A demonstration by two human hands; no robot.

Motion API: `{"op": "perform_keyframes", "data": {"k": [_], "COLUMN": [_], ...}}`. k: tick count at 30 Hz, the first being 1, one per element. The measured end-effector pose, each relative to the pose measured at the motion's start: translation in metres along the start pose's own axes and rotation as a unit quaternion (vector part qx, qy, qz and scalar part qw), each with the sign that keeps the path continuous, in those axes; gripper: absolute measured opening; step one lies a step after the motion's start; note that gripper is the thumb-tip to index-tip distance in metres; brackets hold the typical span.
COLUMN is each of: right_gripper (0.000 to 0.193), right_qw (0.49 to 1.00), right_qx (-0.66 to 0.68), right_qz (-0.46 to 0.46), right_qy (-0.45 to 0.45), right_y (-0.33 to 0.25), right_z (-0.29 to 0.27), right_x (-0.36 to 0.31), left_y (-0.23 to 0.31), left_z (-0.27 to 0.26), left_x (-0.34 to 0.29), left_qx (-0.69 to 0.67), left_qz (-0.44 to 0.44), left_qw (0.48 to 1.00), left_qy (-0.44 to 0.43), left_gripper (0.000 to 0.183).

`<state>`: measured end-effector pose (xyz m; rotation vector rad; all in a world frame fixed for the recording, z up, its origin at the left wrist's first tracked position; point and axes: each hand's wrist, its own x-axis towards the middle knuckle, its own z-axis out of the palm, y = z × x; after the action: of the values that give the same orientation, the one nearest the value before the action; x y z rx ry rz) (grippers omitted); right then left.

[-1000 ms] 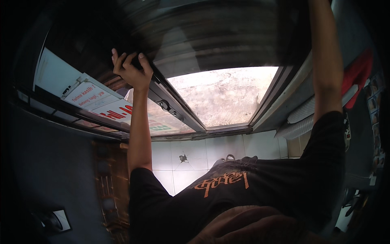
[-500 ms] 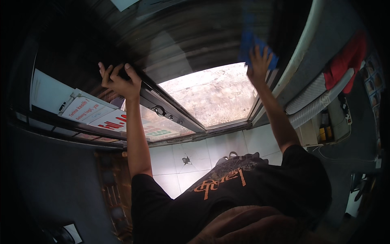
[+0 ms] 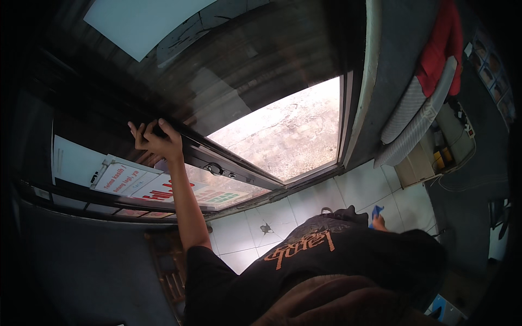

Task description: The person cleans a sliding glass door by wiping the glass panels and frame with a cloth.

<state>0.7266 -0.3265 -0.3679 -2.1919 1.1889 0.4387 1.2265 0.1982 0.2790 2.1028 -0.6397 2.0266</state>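
Observation:
Raised against the dark frame of the glass door (image 3: pixel 239 163) is my left hand (image 3: pixel 160 142). Its fingers are spread and a little bent, with nothing in them, and the fingertips rest at the frame and glass. A round metal door lock (image 3: pixel 215 169) lies just below and right of it. My right hand (image 3: pixel 379 223) is low, close to the front of my black shirt. A piece of blue cloth (image 3: pixel 376 211) sticks out of its closed fingers. The shirt hides most of that forearm.
Paper signs (image 3: pixel 119 176) hang on the left pane. A bamboo bench (image 3: pixel 166 271) stands at lower left. On the right are rolled striped mats (image 3: pixel 405 119), a red cloth (image 3: pixel 437 54) and an open wooden box (image 3: pixel 421 160). One floor tile has a broken hole (image 3: pixel 266 228).
My right hand has come down from the right side of the glass to my body, with the blue cloth in it. My left hand stays at the door frame. The view has tilted.

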Motion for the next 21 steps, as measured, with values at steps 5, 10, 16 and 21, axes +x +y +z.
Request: {"op": "perform_keyframes", "data": {"k": [5, 10, 16, 21], "right_gripper": [0.058, 0.059, 0.042, 0.030], "right_qw": [0.994, 0.979, 0.773, 0.537], "right_qx": [0.026, 0.148, 0.570, 0.703], "right_qz": [0.109, 0.136, -0.074, -0.100], "right_qy": [0.006, 0.042, -0.269, -0.456], "right_y": [0.062, -0.042, -0.276, -0.406], "right_z": [-0.009, -0.026, -0.120, -0.192], "right_x": [-0.058, -0.018, -0.003, -0.103], "left_y": [0.011, 0.012, 0.005, 0.002], "left_z": [0.003, 0.000, 0.002, 0.005], "left_x": [0.001, 0.003, -0.003, -0.003], "left_qx": [-0.010, 0.003, -0.006, -0.015], "left_qz": [0.001, -0.013, -0.006, 0.004], "left_qw": [1.000, 1.000, 1.000, 1.000], "left_qy": [0.001, -0.004, 0.002, 0.019], "left_gripper": [0.026, 0.026, 0.022, 0.020]}}
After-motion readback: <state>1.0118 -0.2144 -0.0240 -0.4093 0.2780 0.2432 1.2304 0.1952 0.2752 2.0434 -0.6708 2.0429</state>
